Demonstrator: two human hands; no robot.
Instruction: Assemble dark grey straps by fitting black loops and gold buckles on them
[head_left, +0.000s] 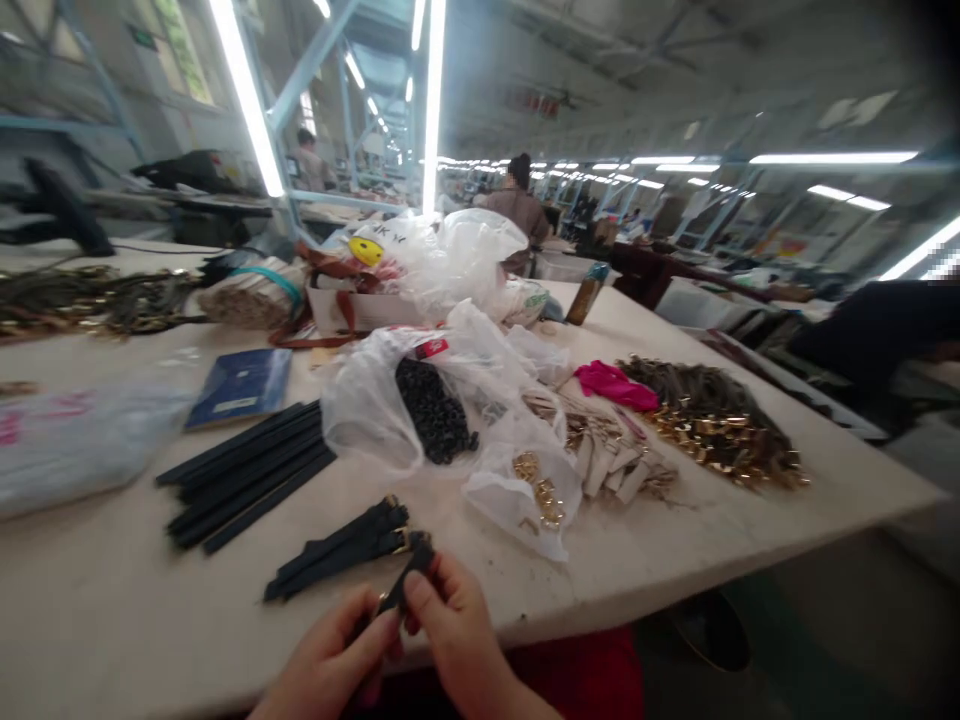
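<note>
Near the table's front edge, my left hand (346, 640) and my right hand (447, 607) both pinch one black strap (410, 577). A small glint of gold metal shows on it by my left fingers; its lower part is hidden in my grip. Just beyond lies a bundle of black straps with gold fittings (341, 548). Farther left are long black strips (247, 475) laid side by side. A plastic bag of small black pieces (435, 410) lies open ahead, and a smaller bag holds gold metal pieces (538, 490).
A blue booklet (240, 386) and a filled plastic bag (90, 430) lie on the left. To the right are beige strips (615, 455), a pink cloth (615, 384) and a heap of straps with gold ends (720, 420). A person (519, 205) is in the background.
</note>
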